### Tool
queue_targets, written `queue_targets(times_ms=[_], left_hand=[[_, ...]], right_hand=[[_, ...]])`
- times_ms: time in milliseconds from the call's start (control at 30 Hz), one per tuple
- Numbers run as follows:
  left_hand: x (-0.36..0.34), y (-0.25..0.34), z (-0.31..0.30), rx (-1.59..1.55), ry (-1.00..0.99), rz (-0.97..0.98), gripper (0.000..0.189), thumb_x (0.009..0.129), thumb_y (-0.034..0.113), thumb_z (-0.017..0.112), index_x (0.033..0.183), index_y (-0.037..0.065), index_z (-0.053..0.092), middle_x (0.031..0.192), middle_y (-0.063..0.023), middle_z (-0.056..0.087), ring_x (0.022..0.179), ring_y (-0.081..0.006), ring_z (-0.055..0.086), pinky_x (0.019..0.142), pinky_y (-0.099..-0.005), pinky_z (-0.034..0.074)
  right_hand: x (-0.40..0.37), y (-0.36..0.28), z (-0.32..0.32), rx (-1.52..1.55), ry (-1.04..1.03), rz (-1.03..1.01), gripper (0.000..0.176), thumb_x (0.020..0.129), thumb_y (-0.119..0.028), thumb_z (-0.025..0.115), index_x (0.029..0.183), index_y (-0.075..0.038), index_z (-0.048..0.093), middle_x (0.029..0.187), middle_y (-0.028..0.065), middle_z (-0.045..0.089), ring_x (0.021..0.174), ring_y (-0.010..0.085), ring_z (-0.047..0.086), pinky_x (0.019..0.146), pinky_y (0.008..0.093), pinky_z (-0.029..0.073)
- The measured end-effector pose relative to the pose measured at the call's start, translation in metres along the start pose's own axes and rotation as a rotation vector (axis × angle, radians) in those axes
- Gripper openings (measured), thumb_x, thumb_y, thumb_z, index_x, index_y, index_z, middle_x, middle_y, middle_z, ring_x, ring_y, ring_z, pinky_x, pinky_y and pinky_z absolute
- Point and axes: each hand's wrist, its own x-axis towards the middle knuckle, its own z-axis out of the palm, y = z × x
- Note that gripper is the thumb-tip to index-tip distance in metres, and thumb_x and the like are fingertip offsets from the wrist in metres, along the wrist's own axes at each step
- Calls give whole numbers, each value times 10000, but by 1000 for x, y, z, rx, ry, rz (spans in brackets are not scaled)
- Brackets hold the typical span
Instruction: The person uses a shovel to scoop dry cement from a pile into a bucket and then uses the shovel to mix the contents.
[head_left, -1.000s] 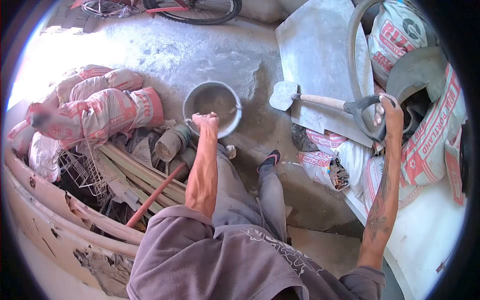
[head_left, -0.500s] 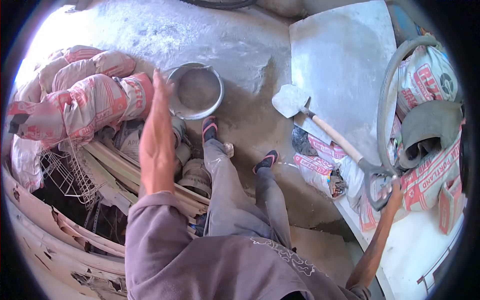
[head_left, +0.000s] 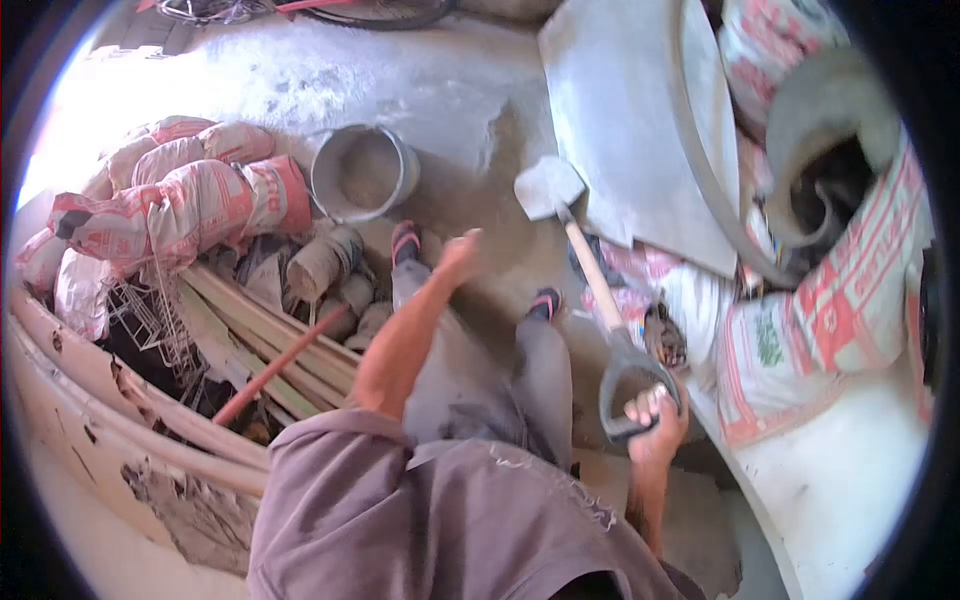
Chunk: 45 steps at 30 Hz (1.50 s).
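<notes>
My right hand (head_left: 657,422) is wrapped round the black D-shaped grip of a shovel (head_left: 592,272). The shovel's wooden shaft slants away from me, and its pale, dusty blade (head_left: 549,188) is out at the far end. My left hand (head_left: 461,258) is in the air above my legs, blurred by motion. It looks open, with nothing seen in it, and is apart from the shovel. A bucket (head_left: 365,172) with greyish-brown material in it stands on the floor beyond my feet, to the left.
Red-and-white cement bags (head_left: 205,205) are piled at left, above wooden boards (head_left: 265,325) and a wire rack (head_left: 160,320). A grey sheet (head_left: 640,130), a curved hose-like strip (head_left: 700,170) and more bags (head_left: 835,320) are at right. A wheel (head_left: 385,14) shows at the top.
My left hand has swung right and down from beside the bucket to above my legs. My right hand has drawn the shovel's grip left, nearer my body. The view has shifted.
</notes>
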Motion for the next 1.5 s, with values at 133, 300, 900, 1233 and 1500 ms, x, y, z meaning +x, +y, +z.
queue_targets(times_ms=[133,300,900,1233,1500], left_hand=[[-15,-75,178,-338,-153,-372,878,758,559,619,1360,53,228,1228,-257,431,1087,-406,468,874,-565,401],[50,-159,269,-436,116,-349,426,791,353,661,1001,30,478,798,-158,538,641,-308,568,540,-451,491],[187,-290,211,-73,91,86,78,815,87,567,839,69,495,665,-34,519,512,-160,548,430,-321,449],[266,-238,146,145,251,115,208,802,83,599,865,-24,432,651,-83,521,453,-190,555,367,-327,473],[131,-169,207,-156,203,344,142,852,108,546,847,22,433,628,-45,491,450,-160,531,382,-309,447]], right_hand=[[-19,-23,-45,-9,-114,-57,435,809,-56,506,1221,-3,378,649,11,401,431,83,358,394,254,352],[-55,-35,-185,-93,159,108,440,791,-75,510,1211,14,411,601,12,398,433,82,377,399,253,381],[64,215,-390,-422,933,276,89,827,-149,563,787,-76,532,579,-35,382,436,91,365,395,262,342],[148,334,-410,-570,826,383,104,849,-162,545,766,-104,523,582,-47,365,478,88,364,432,269,341],[124,212,-399,-215,599,239,192,842,-112,521,676,-129,426,566,-17,395,454,89,359,434,269,334]])
